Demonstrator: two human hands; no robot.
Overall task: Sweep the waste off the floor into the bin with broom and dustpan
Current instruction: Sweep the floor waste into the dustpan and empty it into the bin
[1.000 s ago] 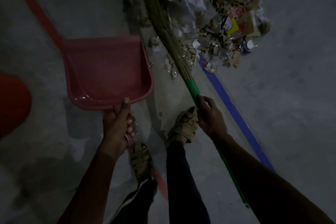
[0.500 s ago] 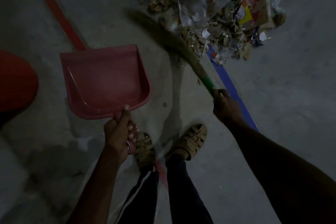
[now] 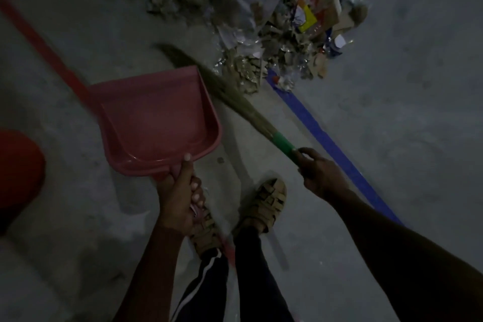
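Left hand [image 3: 180,198] grips empty dustpan [image 3: 156,123], right hand [image 3: 317,172] grips broom [image 3: 235,97], bristles seemingly blurred mid-sweep; next, pull waste [image 3: 274,21] from one o'clock.

Dustpan [image 3: 156,120]: I am seeing pink moulded plastic, smooth, catching a glossy highlight along its rear lip.
Broom [image 3: 230,94]: I am noting dry straw-like bristles, matt and blurred, bound into a green plastic-looking sleeve with a slight sheen.
Waste [image 3: 274,15]: I am reading torn brown cardboard, crumpled clear plastic film, printed paper scraps and shiny foil bits.
Floor [image 3: 392,112]: I am finding grey concrete, matt, mottled and scuffed.
Floor lines: I am seeing a blue stripe [image 3: 326,138] and a red stripe [image 3: 47,52], both flat and matt.
Sandals [image 3: 266,204]: I am judging tan woven straps, matt; material unclear in dim light.
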